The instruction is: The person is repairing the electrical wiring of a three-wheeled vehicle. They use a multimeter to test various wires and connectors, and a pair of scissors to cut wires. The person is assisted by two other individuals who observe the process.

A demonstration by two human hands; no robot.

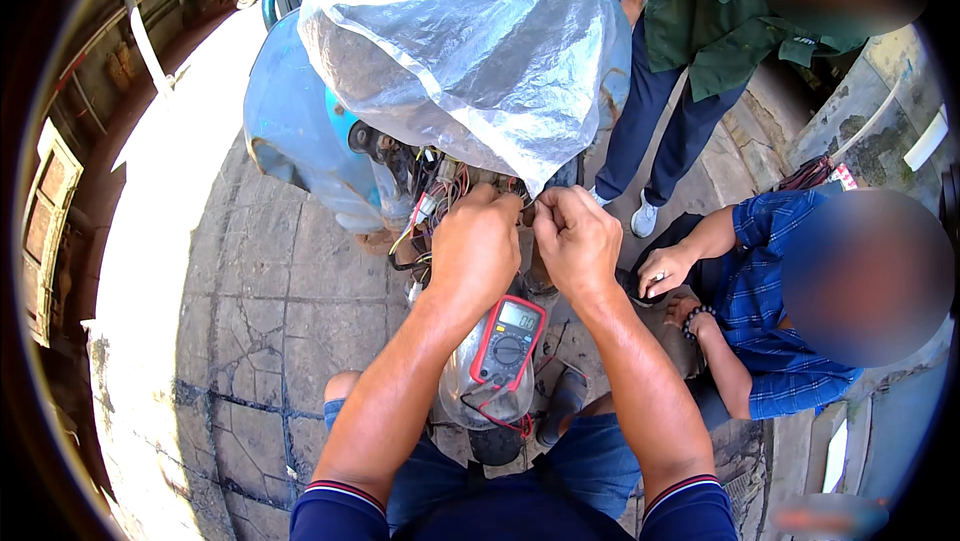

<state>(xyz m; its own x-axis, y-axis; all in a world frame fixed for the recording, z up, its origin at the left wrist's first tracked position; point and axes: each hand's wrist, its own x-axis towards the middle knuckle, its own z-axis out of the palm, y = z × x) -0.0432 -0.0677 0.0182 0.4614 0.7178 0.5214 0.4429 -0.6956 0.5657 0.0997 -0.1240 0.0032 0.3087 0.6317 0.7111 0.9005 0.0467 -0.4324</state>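
My left hand point(474, 246) is closed, its fingertips pinched at the wire bundle point(462, 184) under the front of a blue vehicle body point(290, 111). Close by on the right, my right hand point(578, 238) pinches at the same wiring; the fingers largely hide the exact strands. A white connector point(426, 208) and loose coloured wires hang left of my left hand. Below my hands, between my forearms, a red and grey multimeter point(507, 343) with a lit display lies on a part wrapped in clear plastic point(455, 371). Red and black test leads point(500, 418) curl at its lower end.
A translucent plastic sheet point(470, 51) covers the vehicle's top. To the right, a person in a blue checked shirt point(755, 286) sits close by. Another person in a green shirt point(705, 16) stands behind. Cracked paving point(250, 321) lies to the left.
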